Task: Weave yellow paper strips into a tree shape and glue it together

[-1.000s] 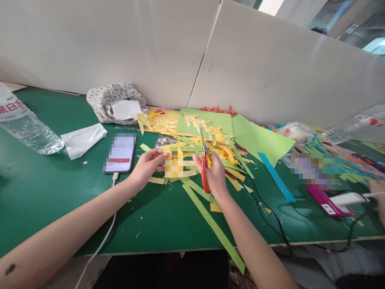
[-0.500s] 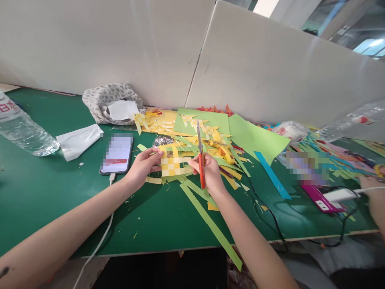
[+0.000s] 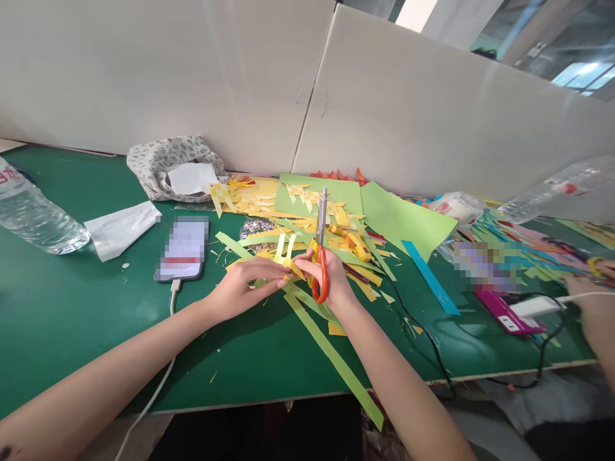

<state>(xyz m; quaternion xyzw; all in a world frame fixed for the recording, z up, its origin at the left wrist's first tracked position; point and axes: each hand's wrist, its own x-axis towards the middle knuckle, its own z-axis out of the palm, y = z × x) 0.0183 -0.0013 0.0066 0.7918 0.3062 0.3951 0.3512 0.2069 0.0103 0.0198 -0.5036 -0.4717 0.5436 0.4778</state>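
Note:
My left hand (image 3: 246,287) is closed on a small woven piece of yellow and pale paper strips (image 3: 287,262), which is seen nearly edge-on with loose strip ends sticking up. My right hand (image 3: 339,285) holds scissors (image 3: 321,224) with orange-red handles, blades together and pointing away from me. Its thumb and fingertips also touch the woven piece from the right. My fingers hide much of the paper. Beneath and behind both hands lies a heap of yellow and green strips. Several woven yellow paper shapes (image 3: 300,192) rest on a green sheet (image 3: 350,195).
A phone (image 3: 183,246) on a white cable lies left of my hands. Farther left are a white paper (image 3: 122,230) and a water bottle (image 3: 41,214). A patterned cloth pouch (image 3: 168,163) sits behind. To the right are a blue strip (image 3: 430,276), a magenta device (image 3: 509,314) and another person's hand (image 3: 583,298).
My hands have come closer together, and the woven piece has tipped from facing me to nearly edge-on. The scissors have turned, so their handles show more broadly. The view has shifted slightly.

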